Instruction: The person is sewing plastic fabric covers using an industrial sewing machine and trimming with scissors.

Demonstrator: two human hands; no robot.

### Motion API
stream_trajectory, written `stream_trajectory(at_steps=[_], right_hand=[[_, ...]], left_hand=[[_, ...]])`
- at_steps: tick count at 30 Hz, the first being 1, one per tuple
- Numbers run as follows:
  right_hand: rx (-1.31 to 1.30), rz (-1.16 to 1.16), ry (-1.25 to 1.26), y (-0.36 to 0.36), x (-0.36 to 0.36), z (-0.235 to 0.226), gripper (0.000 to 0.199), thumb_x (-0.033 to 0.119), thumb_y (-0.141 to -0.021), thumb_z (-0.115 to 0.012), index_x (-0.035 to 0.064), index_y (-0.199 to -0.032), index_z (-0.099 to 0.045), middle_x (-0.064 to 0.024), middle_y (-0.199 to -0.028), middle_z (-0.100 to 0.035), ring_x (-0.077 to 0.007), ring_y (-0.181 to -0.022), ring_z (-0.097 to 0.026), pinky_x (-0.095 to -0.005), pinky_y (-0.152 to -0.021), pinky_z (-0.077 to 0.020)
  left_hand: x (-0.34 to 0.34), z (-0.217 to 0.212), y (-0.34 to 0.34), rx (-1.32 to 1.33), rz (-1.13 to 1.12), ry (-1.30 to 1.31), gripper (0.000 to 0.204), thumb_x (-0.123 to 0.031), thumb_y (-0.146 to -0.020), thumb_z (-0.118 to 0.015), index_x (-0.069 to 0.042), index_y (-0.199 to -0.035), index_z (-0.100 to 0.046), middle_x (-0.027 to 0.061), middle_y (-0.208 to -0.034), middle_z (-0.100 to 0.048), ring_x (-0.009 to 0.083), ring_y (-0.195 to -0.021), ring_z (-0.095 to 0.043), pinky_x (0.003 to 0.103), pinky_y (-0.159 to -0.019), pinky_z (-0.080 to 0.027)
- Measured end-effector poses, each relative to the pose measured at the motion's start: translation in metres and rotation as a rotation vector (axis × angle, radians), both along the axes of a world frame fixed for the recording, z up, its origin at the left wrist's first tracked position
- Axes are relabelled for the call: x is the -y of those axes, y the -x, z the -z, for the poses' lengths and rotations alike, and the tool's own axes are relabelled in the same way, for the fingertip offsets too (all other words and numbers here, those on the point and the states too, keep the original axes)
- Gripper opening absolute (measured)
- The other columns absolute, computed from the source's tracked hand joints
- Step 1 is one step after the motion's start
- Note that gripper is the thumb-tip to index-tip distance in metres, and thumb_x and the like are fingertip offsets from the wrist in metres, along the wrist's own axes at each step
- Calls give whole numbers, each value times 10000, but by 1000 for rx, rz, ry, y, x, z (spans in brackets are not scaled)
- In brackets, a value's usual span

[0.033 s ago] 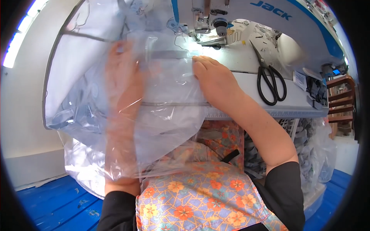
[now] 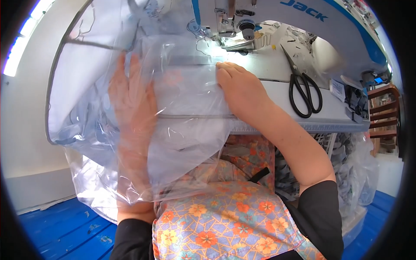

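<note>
A large clear plastic sheet with dark edging along its left side drapes over the sewing machine bed and hangs past the front edge. My left hand lies beneath the sheet, seen through it, with fingers stretched out and slightly apart. At the sheet's right side, my right hand has its fingers pressed together on the edge of the plastic, just in front of the lit needle area. The presser foot of the sewing machine stands right behind those fingertips.
Black-handled scissors lie on the machine table to the right. Near the table's right end are small dark pieces. Thread scraps are scattered behind the needle area. A wooden chair stands at far right, and the floor is blue.
My left hand has shifted a little to the left under the plastic, and its fingers look more spread. The sheet's left edge has moved slightly left. My right hand has stayed put.
</note>
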State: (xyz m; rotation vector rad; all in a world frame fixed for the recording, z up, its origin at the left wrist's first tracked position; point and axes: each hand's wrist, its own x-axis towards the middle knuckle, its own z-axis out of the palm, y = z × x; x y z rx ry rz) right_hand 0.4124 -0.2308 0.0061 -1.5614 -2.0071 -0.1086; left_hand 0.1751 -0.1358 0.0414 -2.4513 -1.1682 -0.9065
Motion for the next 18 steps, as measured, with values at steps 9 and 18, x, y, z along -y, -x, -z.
stream_trajectory(at_steps=[9, 18], right_hand=[[57, 31, 80, -3, 5, 3, 183, 12, -849, -570, -28, -1026, -551, -214, -1167, -640, -380, -1161, -596, -428, -990, -497], [-15, 6, 45, -3, 6, 6, 359, 30, -821, -582, -5, -1178, -580, -174, -1185, -592, -336, -1137, -572, -397, -999, -471]], left_hand=[[146, -95, 83, -639, 729, 999, 376, -148, -900, -575, -46, -1261, -600, 154, -1231, -630, 346, -1131, -614, 435, -1013, -477], [10, 4, -95, -272, 450, 510, 385, -16, -860, -542, -38, -1230, -646, 142, -1272, -658, 362, -1153, -605, 441, -987, -495]])
